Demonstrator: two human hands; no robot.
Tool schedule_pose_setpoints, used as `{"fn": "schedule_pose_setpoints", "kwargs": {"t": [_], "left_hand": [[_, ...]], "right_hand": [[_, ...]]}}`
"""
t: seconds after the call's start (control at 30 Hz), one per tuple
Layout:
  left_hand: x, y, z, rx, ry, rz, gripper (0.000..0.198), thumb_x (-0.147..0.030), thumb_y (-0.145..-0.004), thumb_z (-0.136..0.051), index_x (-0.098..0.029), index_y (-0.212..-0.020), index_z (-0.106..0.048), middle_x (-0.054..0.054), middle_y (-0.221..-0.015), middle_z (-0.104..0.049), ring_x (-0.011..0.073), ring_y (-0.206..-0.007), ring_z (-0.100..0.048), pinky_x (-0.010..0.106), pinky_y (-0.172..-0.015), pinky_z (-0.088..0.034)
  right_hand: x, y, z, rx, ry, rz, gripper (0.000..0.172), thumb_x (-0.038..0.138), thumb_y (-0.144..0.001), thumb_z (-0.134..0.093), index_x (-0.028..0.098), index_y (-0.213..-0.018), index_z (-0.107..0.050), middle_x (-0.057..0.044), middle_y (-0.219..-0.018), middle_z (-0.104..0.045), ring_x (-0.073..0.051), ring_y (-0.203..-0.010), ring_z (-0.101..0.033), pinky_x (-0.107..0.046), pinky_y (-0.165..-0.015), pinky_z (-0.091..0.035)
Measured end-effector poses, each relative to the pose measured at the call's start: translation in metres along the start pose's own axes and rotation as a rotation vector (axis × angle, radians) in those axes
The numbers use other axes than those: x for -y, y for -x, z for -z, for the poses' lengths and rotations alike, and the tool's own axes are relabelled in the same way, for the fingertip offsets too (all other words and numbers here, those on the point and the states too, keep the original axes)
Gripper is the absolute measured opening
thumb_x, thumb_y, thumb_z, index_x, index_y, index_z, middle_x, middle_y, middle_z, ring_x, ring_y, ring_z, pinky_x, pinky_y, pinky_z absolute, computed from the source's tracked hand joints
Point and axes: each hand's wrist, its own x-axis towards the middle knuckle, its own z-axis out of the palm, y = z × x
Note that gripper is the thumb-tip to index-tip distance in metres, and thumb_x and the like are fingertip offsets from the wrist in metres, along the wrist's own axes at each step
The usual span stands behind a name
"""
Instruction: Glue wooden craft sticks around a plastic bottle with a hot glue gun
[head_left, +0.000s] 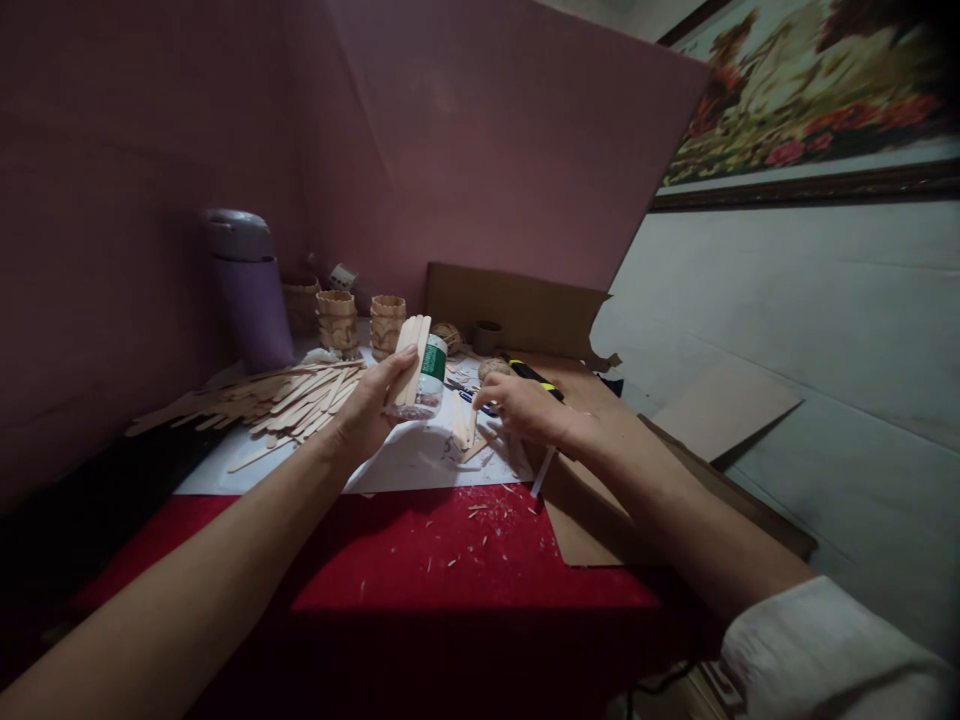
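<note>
My left hand [369, 405] is closed around a small clear plastic bottle with a green label [427, 378] and presses a few flat wooden sticks [410, 352] against its side. My right hand [525, 408] reaches down to the white sheet [409, 462], its fingers curled over some loose wooden sticks [465, 428]; what the fingers pinch is hidden. A heap of wooden sticks [270, 398] lies fanned out to the left of my left hand.
A purple flask [251, 290] stands at the back left. Three small stick-built cups [337, 318] line the back wall. A yellow-and-black cutter [534, 377] and brown cardboard [592, 500] lie to the right. Wood shavings dot the red cloth [420, 560].
</note>
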Motion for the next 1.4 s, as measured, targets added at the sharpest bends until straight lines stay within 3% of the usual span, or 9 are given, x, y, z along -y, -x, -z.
{"fn": "schedule_pose_setpoints", "kwargs": {"t": [0.13, 0.23, 0.37, 0.47, 0.53, 0.63, 0.8, 1.0, 1.4], "left_hand": [[0.001, -0.001, 0.001, -0.015, -0.017, 0.026, 0.026, -0.032, -0.077, -0.066, -0.012, -0.095, -0.063, 0.005, -0.070, -0.067, 0.0147, -0.051, -0.060, 0.025, -0.043, -0.052], [0.001, -0.002, 0.001, -0.038, -0.023, 0.032, 0.025, -0.032, -0.077, -0.066, -0.012, -0.093, -0.063, 0.006, -0.070, -0.067, 0.0155, -0.052, -0.061, 0.024, -0.042, -0.051], [0.001, -0.003, 0.002, -0.039, 0.017, 0.056, 0.026, -0.031, -0.079, -0.065, -0.012, -0.096, -0.063, 0.008, -0.075, -0.069, 0.0174, -0.058, -0.064, 0.029, -0.051, -0.057], [0.002, -0.003, 0.002, -0.020, 0.042, 0.051, 0.028, -0.030, -0.080, -0.063, -0.012, -0.101, -0.063, 0.007, -0.076, -0.069, 0.0173, -0.057, -0.064, 0.031, -0.052, -0.057], [0.003, -0.002, 0.001, 0.001, 0.036, 0.063, 0.029, -0.029, -0.081, -0.062, -0.011, -0.105, -0.063, 0.006, -0.073, -0.068, 0.0172, -0.056, -0.063, 0.030, -0.051, -0.056], [0.005, 0.001, -0.003, 0.056, 0.015, 0.100, 0.028, -0.027, -0.084, -0.060, -0.011, -0.105, -0.064, 0.006, -0.072, -0.067, 0.0181, -0.059, -0.065, 0.030, -0.053, -0.056], [0.011, 0.006, -0.007, 0.204, 0.017, 0.168, 0.025, -0.029, -0.086, -0.058, -0.009, -0.099, -0.067, 0.010, -0.079, -0.071, 0.0173, -0.061, -0.065, 0.026, -0.053, -0.053], [0.016, 0.007, -0.007, 0.368, 0.001, 0.184, 0.027, -0.035, -0.088, -0.058, -0.010, -0.093, -0.068, 0.011, -0.081, -0.072, 0.0176, -0.065, -0.066, 0.028, -0.060, -0.054], [0.025, 0.011, -0.012, 0.388, 0.049, 0.248, 0.029, -0.034, -0.086, -0.062, -0.010, -0.103, -0.066, 0.011, -0.084, -0.071, 0.0186, -0.068, -0.065, 0.033, -0.064, -0.054]], "right_hand": [[0.000, -0.013, -0.014, 0.117, 0.137, 0.185, 0.013, 0.014, -0.085, -0.059, 0.020, -0.086, -0.071, -0.006, -0.095, -0.063, -0.016, -0.073, -0.052, -0.027, -0.063, -0.037], [0.000, -0.022, -0.012, 0.114, 0.168, 0.209, 0.017, 0.009, -0.087, -0.055, 0.017, -0.079, -0.066, -0.006, -0.091, -0.064, -0.015, -0.071, -0.051, -0.029, -0.064, -0.037], [-0.009, -0.018, 0.009, -0.057, 0.087, 0.150, 0.019, 0.003, -0.085, -0.050, 0.017, -0.077, -0.060, -0.004, -0.082, -0.062, -0.013, -0.067, -0.049, -0.029, -0.064, -0.038], [-0.009, -0.007, 0.023, -0.429, -0.314, -0.019, 0.018, 0.008, -0.080, -0.056, 0.018, -0.094, -0.058, 0.003, -0.068, -0.057, -0.011, -0.058, -0.048, -0.027, -0.057, -0.039], [-0.001, 0.000, 0.030, -0.582, -0.693, -0.090, 0.045, 0.012, -0.078, -0.060, 0.022, -0.120, -0.050, 0.008, -0.063, -0.055, -0.011, -0.052, -0.050, -0.025, -0.051, -0.040], [0.021, 0.002, 0.032, -0.585, -1.132, -0.113, 0.067, 0.019, -0.078, -0.063, 0.028, -0.137, -0.033, 0.009, -0.065, -0.060, -0.012, -0.047, -0.056, -0.024, -0.042, -0.043], [0.048, -0.005, 0.016, -0.583, -1.412, -0.089, 0.045, 0.029, -0.081, -0.065, 0.025, -0.120, -0.044, 0.010, -0.057, -0.060, -0.012, -0.040, -0.059, -0.020, -0.034, -0.043], [0.049, -0.004, -0.001, -0.665, -1.535, -0.145, 0.038, 0.034, -0.076, -0.075, 0.021, -0.105, -0.052, 0.010, -0.060, -0.058, -0.011, -0.044, -0.062, -0.019, -0.034, -0.045], [0.049, -0.003, -0.003, -0.724, -1.464, -0.273, 0.039, 0.037, -0.069, -0.080, 0.020, -0.099, -0.061, 0.005, -0.066, -0.056, -0.008, -0.048, -0.049, -0.019, -0.033, -0.031]]}}
